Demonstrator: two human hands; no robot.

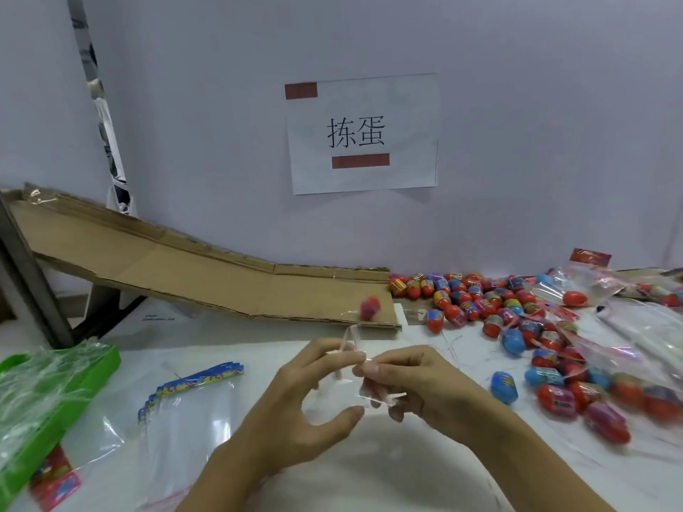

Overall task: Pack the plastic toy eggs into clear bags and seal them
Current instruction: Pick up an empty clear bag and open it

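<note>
At frame centre, a thin clear bag [342, 397] is pinched by the left hand [314, 397] and right hand [425, 393]. Dozens of red and blue eggs [517, 319] are piled at right, too many to count; one egg [369, 307] is on the cardboard [184, 267].

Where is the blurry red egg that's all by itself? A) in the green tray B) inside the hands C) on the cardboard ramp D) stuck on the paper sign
C: the lone blurry egg sits near the low end of the cardboard ramp, apart from the egg pile on the right.
</note>
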